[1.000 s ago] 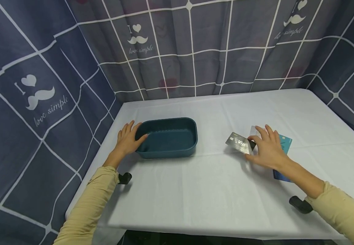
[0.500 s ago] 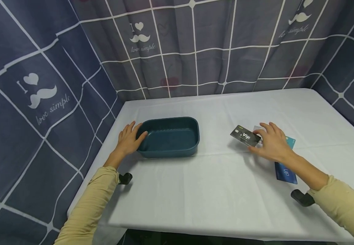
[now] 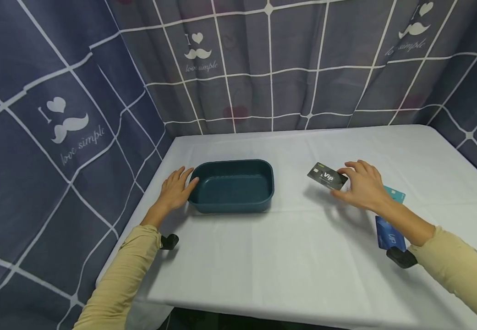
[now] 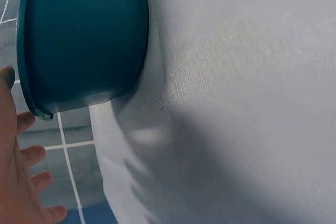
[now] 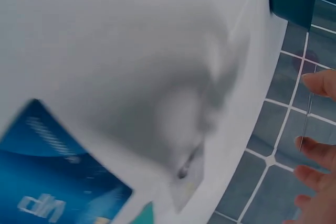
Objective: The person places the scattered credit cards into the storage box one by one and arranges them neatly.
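My right hand pinches a black VIP card by its right end, above the white tabletop. Seen edge-on in the right wrist view, the card is a thin line between thumb and fingers. At the left end of a dark teal plastic bin rests my left hand, thumb at the rim and fingers spread loosely. That bin has rounded corners and stands on the table. Beneath the right forearm lie a blue VIP card and a teal card, both partly covered.
A pale card lies on the cloth in the right wrist view; the right hand hides it from the head view. White cloth covers the table. Dark checked curtains enclose the back and sides.
The right hand has lifted the black card slightly up and away from the other cards, turning its printed face into clearer view. The left hand stays at the bin.
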Motion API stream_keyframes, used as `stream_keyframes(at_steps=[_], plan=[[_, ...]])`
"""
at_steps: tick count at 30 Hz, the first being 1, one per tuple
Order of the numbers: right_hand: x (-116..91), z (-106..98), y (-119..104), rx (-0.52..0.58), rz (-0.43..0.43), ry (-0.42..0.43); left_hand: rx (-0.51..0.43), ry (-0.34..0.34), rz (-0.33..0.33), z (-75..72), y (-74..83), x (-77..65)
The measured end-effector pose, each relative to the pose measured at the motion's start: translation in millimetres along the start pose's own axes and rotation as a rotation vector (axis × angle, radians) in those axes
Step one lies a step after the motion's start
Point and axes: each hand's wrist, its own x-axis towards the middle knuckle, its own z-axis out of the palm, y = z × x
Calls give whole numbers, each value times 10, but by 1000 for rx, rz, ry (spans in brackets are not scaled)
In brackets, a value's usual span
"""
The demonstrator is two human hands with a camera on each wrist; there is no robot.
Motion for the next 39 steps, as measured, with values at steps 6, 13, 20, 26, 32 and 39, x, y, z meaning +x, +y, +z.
stream_keyframes(at_steps=[6,13,20,26,32,39], plan=[[174,-41,-78,-19,-40,11,-11,-4,4,-5,8,-28],[402,-84,-248,-36,-59,-27,-8,-38,17,-9,-24,-37],[602,-70,-459,-38,-82,-52,11,-61,36,4,-47,-45],[755,-31,-631,-41,-102,-63,4,-56,36,-16,-52,-67],[911,31,-787,-42,-121,-92,14,-41,32,-21,-79,-83],[1023,160,-914,-43,-153,-116,52,-57,15,8,-61,-64]])
